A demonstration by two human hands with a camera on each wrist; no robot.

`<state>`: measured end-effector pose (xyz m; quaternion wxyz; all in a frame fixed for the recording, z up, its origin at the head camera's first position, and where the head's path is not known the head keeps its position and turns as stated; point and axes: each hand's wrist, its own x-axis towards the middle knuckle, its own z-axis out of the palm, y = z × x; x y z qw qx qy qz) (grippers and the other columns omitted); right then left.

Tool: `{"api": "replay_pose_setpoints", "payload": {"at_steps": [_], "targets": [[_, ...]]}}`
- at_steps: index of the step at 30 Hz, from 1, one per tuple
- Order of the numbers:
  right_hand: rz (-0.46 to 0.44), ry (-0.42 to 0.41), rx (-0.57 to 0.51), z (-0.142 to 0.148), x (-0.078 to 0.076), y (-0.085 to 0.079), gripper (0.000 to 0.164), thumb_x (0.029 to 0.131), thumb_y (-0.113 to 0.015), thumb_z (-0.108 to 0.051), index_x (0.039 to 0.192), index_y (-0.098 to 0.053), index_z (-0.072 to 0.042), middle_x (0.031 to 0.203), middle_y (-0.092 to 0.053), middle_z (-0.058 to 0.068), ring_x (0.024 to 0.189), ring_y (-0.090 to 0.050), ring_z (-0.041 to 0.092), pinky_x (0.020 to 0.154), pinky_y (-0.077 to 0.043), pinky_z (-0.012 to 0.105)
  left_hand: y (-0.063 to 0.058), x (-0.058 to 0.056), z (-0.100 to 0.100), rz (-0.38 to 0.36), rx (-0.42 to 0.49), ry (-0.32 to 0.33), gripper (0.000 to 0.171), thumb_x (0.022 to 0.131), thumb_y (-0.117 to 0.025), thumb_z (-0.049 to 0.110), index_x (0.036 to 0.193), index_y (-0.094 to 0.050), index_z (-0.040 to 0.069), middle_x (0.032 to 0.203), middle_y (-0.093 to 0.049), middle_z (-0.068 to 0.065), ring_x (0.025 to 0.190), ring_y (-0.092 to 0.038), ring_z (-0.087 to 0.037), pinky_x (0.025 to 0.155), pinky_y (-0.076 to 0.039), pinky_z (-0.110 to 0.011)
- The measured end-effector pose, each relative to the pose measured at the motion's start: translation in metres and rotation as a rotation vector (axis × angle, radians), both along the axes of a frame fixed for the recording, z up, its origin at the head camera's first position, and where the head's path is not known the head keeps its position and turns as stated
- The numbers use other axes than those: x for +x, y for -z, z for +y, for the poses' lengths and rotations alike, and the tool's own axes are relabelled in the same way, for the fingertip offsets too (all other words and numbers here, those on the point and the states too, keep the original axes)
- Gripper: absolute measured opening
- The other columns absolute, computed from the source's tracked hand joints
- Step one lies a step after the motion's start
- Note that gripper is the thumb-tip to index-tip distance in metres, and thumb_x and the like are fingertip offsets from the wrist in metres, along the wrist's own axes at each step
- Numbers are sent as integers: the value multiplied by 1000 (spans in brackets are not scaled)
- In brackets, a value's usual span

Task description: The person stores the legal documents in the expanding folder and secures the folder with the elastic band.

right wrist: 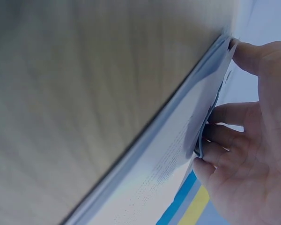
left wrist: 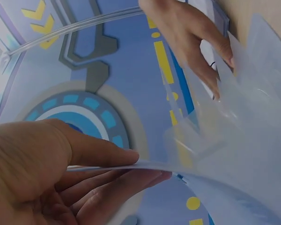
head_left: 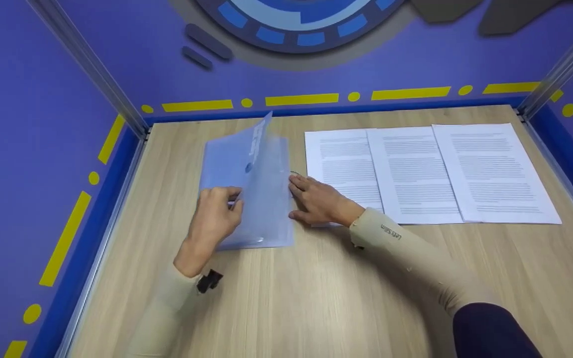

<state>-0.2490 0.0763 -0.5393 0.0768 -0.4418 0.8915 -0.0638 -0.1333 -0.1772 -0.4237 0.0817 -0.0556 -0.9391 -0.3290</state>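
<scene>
Folder (head_left: 272, 214) looks light, bendy, maybe slick, edges are best imo; left grip (head_left: 212, 217) pinches it, right grip (head_left: 320, 199) spread

Legible text: "Lets Slim" in dark print on the right sleeve (head_left: 413, 258), head view. The clear folder (head_left: 269, 214) carries white lettering along its raised flap, too small and slanted to read. Left sheet (head_left: 343, 171), middle sheet (head_left: 418, 174), right sheet (head_left: 498, 174): lines of print, can't resolve words. Right wrist view: print blurred too. Left wrist view: yellow chevrons (left wrist: 48, 24) on the wall panel (left wrist: 25, 75).
</scene>
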Motion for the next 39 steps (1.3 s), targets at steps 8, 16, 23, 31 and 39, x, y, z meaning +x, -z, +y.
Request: {"api": "replay_pose_setpoints", "payload": {"at_steps": [8,16,23,31,39], "targets": [[-10,-3,1,0,0,-1,86,108,-53,-54,161,-33,11,171,-28,29,162,-27,40,131,-27,52,-8,0,-17,-10,57,1,26,93,-74,-3,118,-78,-9,111,-79,-27,95,-80,-38,81,-66,-48],[-1,-11,5,-1,-1,-2,85,108,-54,-54,161,-35,11,171,-29,30,161,-29,41,131,-28,52,-10,1,-33,12,103,6,26,93,-75,0,118,-78,-7,110,-79,-25,92,-80,-39,80,-66,-50],[13,-12,10,-2,-1,-1,84,108,-53,-53,160,-37,11,170,-32,30,160,-31,41,131,-28,49,-7,4,-40,15,119,-48,29,95,-73,2,122,-77,-7,113,-78,-28,94,-79,-41,84,-65,-54],[15,-26,5,-2,0,-1,85,107,-54,-54,159,-38,12,169,-33,30,160,-31,41,131,-28,50,3,14,-36,60,148,-130,26,95,-73,3,119,-78,-8,109,-78,-28,96,-80,-41,83,-65,-54],[0,-10,4,-1,-3,-3,86,106,-57,-55,159,-39,10,170,-32,29,160,-30,40,130,-29,52,12,16,-32,128,206,-159,26,94,-72,1,117,-77,-11,106,-78,-31,94,-80,-42,81,-65,-54]]}}
